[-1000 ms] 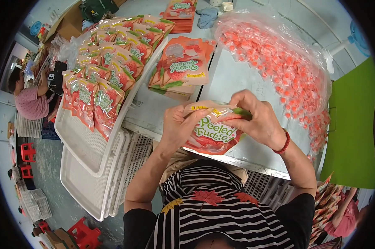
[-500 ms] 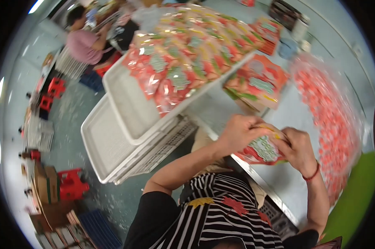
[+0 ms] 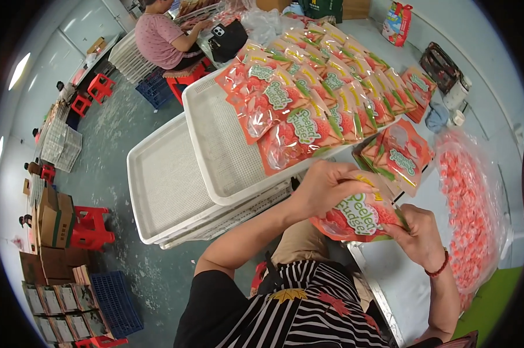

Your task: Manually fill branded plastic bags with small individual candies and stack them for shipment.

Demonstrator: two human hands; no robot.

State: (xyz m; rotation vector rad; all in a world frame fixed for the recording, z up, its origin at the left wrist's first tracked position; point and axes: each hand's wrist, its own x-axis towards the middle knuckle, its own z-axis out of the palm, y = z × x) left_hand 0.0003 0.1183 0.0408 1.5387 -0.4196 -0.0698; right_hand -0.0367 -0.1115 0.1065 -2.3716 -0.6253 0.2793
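Note:
Between my two hands is a pink and red candy pouch [image 3: 358, 216], held tilted over the near edge of the work table with its printed front facing up. My left hand [image 3: 330, 188] pinches its top edge, thumb on the front. At the pouch's right side, my right hand [image 3: 417, 233] grips the edge between thumb and fingers. Just beyond my hands lies a small stack of matching pouches [image 3: 398, 153] on the table. To the right sits a large clear plastic bag [image 3: 471, 214] full of small pink wrapped pieces.
A white mesh tray [image 3: 215, 133] ahead holds many overlapping filled pouches [image 3: 326, 87]; another white tray [image 3: 163, 174] sits lower to its left. A blue cloth [image 3: 437, 118] and a white bottle [image 3: 458, 93] stand farther right. A person in pink [image 3: 160, 40] sits at the far left.
My right hand has shifted from the pouch's top edge down to its right side, and my hands are farther apart. More of the pouch's front shows. The whole view has shifted.

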